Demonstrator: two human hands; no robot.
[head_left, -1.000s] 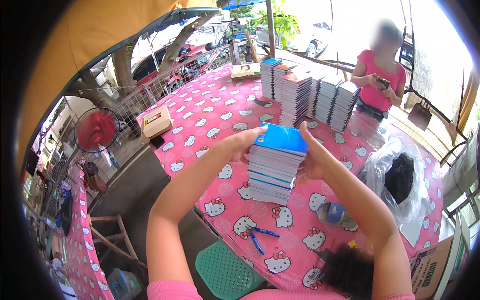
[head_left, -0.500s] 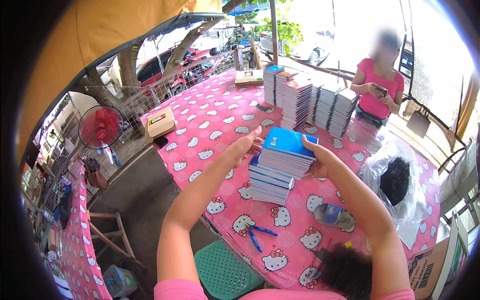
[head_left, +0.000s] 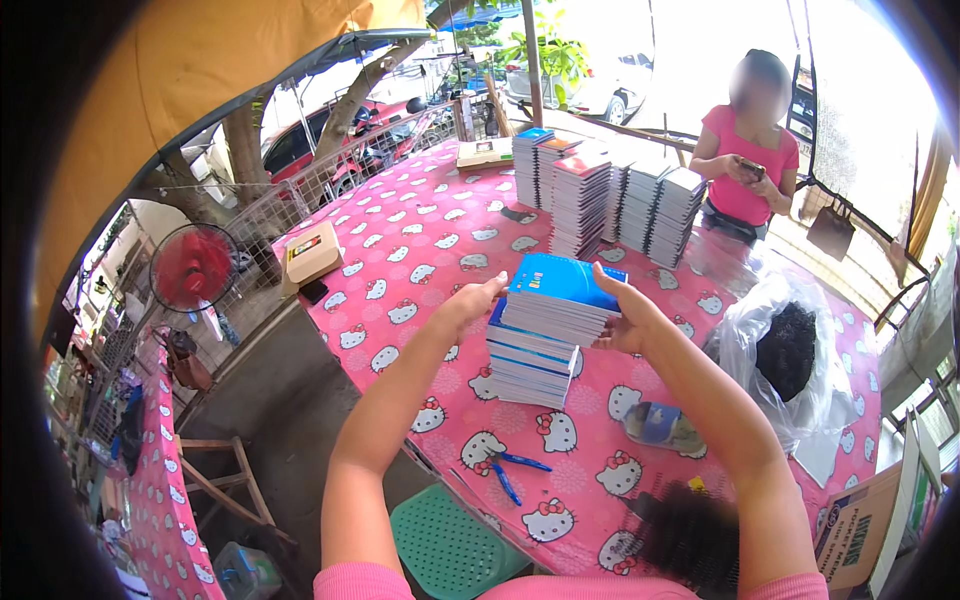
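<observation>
A tall stack of blue-covered notebooks [head_left: 562,280] stands on the pink patterned table, its upper part set slightly askew over the lower part [head_left: 530,370]. My right hand [head_left: 628,312] grips the right side of the upper part, thumb over the top cover's edge and fingers along the side. Against the left side rests my left hand [head_left: 474,306], its fingers partly hidden by the stack. Nearer to me lie blue-handled pliers [head_left: 513,470]. A clear bottle with a blue label [head_left: 660,427] lies on its side below my right forearm.
Several tall stacks of spiral-bound notebooks [head_left: 580,205] stand farther back. At right is a plastic bag with black contents [head_left: 785,355]; black wire coils [head_left: 690,535] lie near me. A cardboard box [head_left: 312,253] sits at the left edge. Across the table, a person [head_left: 750,160] holds a phone.
My left hand has come in against the stack's left side. The upper notebooks have shifted slightly left and sit closer over the lower ones. My right hand keeps its grip.
</observation>
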